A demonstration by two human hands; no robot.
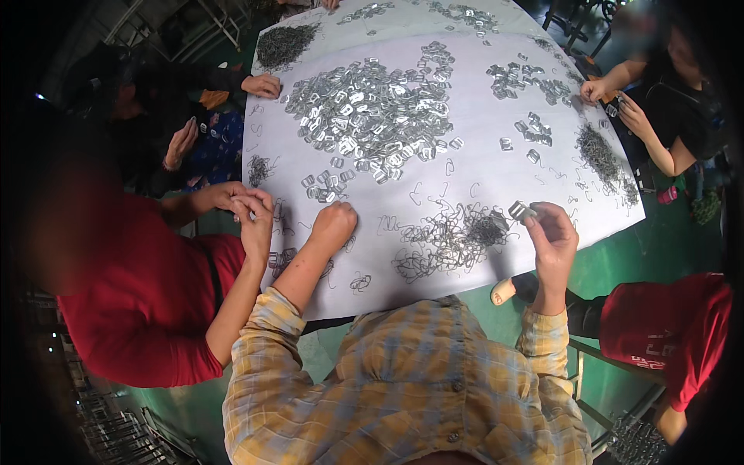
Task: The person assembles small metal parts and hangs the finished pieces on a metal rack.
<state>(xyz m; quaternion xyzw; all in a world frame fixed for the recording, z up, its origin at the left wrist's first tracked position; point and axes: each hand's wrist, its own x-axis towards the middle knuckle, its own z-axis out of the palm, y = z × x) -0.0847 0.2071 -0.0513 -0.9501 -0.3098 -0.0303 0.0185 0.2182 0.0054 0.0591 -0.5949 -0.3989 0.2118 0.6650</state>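
Note:
Above the right part of the white table (364,291), my right hand (555,236) pinches a small silver metal buckle (518,209) between thumb and fingers. My left hand (335,225) is curled closed low over the table, just below a small group of loose buckles (327,186). Its fingertips are turned away, so whatever it holds is hidden. Between my hands lies a spread of thin bent wire pieces (443,246), with a denser dark clump (487,229) of them near my right hand.
A large heap of silver buckles (372,112) covers the table's middle, with smaller groups (535,128) to its right. Dark wire piles lie at the far left (285,46) and right edge (597,151). Close on my left, a red-sleeved co-worker's hands (252,209) work; other people surround the table.

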